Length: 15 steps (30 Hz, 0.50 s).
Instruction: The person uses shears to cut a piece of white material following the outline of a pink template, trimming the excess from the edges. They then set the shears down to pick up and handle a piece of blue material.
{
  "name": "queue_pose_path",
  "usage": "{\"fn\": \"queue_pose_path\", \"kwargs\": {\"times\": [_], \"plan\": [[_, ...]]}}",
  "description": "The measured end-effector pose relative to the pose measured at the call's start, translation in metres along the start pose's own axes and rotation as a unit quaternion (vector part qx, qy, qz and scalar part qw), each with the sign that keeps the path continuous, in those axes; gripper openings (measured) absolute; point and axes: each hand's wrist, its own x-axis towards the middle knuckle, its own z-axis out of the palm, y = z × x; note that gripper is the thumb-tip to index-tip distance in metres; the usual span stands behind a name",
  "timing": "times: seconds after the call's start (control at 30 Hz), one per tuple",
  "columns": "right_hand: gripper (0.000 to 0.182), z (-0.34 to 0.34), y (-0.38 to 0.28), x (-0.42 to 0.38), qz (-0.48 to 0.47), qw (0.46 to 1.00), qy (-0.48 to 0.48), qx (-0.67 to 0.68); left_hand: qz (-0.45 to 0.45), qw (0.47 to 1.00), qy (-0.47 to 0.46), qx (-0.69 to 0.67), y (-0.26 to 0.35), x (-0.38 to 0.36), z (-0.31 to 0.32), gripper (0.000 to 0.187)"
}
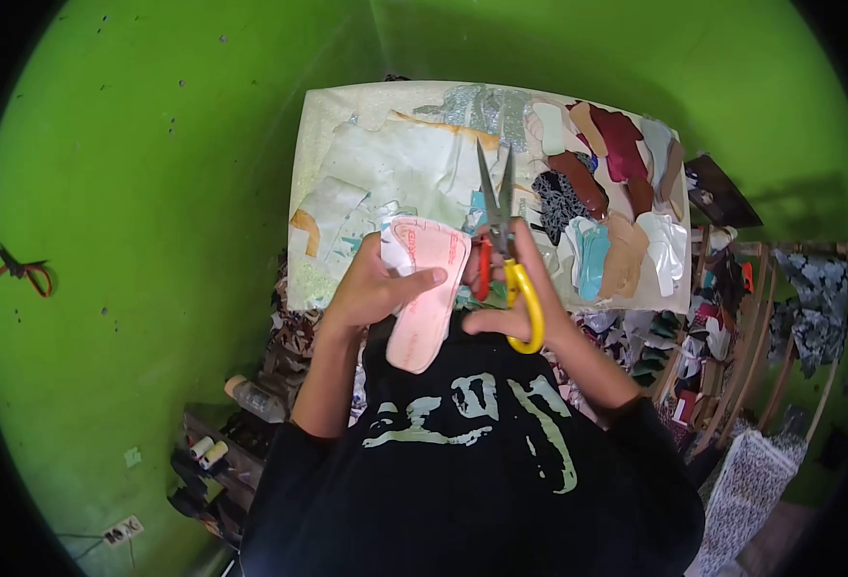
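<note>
My left hand (364, 288) grips a pink insole-shaped piece (422, 322) with red lettering, its thumb lying across the front. A white layer shows along the piece's upper left side. In my right hand (546, 293) is a pair of scissors (524, 306) with one yellow and one red handle. Their blades are spread apart, pointing up and away from me, just right of the pink piece without visibly touching it. Some fingers of the right hand are hidden behind the handles.
A pale table (299, 240) stands ahead, carrying a large white sheet (395, 159) and several coloured sole-shaped pieces (621, 245). Another pair of scissors (18, 271) hangs on the green wall (154, 192) at left. Scraps and a wooden rack (736, 337) are at right.
</note>
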Motion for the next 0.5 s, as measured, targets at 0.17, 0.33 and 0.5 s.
{"fn": "queue_pose_path", "kwargs": {"times": [0.17,0.33,0.5], "plan": [[0.061,0.035,0.021,-0.002,0.149,0.981,0.018,0.122,0.059,0.984,0.164,-0.048,-0.022,0.006,0.005,0.028],[0.051,0.053,0.034,-0.004,0.168,0.969,0.108,0.149,0.059,0.961,0.261,-0.073,-0.027,0.009,-0.019,0.027],[0.050,0.048,0.052,0.010,0.078,0.962,0.246,0.090,0.045,0.983,0.176,-0.009,-0.030,0.001,-0.073,0.035]]}}
